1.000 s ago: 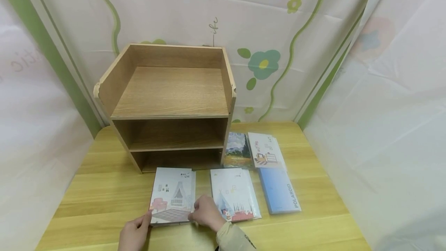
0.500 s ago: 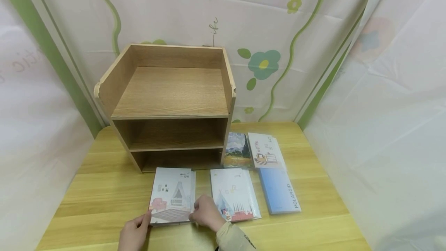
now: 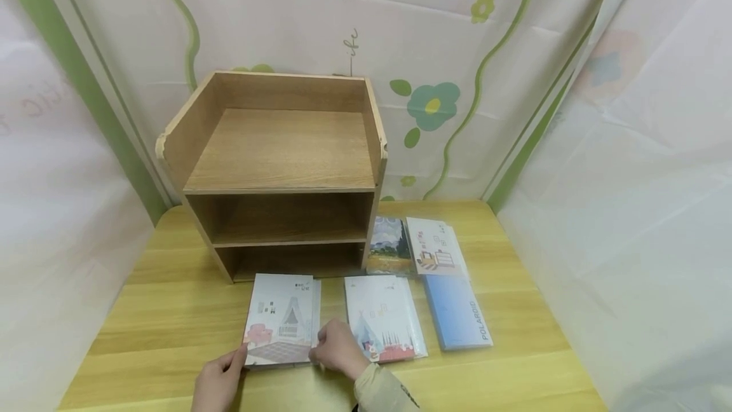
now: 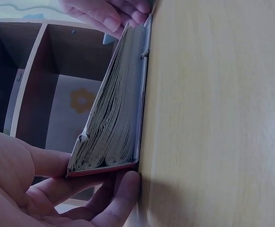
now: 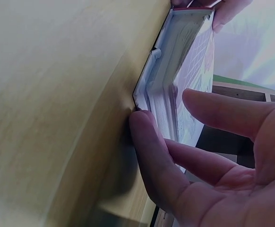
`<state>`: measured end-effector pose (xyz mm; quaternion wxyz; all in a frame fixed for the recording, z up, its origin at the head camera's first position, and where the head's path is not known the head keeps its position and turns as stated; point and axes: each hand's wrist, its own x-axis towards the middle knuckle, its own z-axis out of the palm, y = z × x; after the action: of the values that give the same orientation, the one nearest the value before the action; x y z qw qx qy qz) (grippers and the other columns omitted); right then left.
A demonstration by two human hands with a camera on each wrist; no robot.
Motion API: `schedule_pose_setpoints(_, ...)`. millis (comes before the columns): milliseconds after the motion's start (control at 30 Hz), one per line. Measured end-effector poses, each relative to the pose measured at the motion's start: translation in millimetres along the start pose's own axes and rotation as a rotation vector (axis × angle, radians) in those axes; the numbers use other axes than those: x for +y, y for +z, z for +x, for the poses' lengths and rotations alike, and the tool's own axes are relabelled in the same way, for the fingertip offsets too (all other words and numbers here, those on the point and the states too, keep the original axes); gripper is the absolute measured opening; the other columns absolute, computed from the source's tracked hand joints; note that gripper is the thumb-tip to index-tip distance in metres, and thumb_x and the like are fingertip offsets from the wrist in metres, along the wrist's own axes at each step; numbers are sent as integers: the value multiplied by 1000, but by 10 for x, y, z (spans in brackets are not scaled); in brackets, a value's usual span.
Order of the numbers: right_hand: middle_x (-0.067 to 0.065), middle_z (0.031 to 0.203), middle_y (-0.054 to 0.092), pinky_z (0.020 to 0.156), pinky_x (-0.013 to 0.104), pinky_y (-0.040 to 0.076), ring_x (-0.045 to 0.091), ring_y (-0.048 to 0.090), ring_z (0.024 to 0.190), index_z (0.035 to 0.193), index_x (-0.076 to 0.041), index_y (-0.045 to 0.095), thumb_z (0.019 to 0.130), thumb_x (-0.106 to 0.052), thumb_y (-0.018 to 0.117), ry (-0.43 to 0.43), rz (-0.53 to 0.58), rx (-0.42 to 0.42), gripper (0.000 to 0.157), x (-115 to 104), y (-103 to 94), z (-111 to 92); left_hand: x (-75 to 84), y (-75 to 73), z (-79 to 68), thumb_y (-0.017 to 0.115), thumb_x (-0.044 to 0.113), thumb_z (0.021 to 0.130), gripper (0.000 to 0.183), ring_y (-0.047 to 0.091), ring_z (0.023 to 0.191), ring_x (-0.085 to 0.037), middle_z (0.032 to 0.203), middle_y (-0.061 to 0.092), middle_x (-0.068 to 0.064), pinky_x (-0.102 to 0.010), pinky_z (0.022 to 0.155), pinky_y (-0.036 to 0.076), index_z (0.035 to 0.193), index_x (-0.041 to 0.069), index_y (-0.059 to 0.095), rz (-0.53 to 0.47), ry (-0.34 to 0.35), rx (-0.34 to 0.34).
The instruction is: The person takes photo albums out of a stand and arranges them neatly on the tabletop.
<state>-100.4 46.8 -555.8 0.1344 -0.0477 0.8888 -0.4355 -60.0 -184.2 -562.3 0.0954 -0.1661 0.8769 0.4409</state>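
Note:
A photo album [image 3: 280,320] lies flat on the table in front of the shelf, its white cover printed with a grey tent and a pink armchair. My left hand [image 3: 218,381] grips its near left corner, thumb at the top cover and fingers against the red spine, as the left wrist view shows. At the near right corner, my right hand [image 3: 340,348] holds the opening edge; in the right wrist view the thumb [image 5: 222,111] is by the upper cover and a finger [image 5: 147,137] by the lower one. The stacked pages [image 4: 111,109] show between the covers.
A wooden shelf [image 3: 280,151] stands behind the album. To the right lie a second album [image 3: 380,316] with a blue tent, a blue POLAROID album [image 3: 457,313], a white one [image 3: 433,247] and a landscape-painting one [image 3: 391,243]. Fabric curtains [image 3: 640,208] hang around the table.

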Motion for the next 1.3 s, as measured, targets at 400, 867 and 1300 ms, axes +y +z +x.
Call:
schedule_pose_setpoints(400,-13,39,27,33,16,16,1,23,35,45,-18,35,68,1,75,-28,15,2,50,27,-2,-18,-13,11,-33,43,54,101,69,40,123,-55,129,51,-32,-67,99,36,124,-8,61,-4,16,12)
schedule_pose_setpoints(867,-14,40,25,34,17,15,2,22,37,47,-19,33,72,-6,76,-26,25,-7,52,16,-23,-40,-36,-14,5,42,55,101,71,42,124,-53,129,53,-31,-66,98,38,125,-10,59,0,32,-13)
schedule_pose_setpoints(1300,2,80,66,67,33,55,17,62,73,102,4,71,81,-19,77,-96,11,3,32,-83,-300,-31,146,-54,-68,48,24,103,56,40,122,-58,131,44,-43,-65,102,34,132,-23,42,94,153,70)
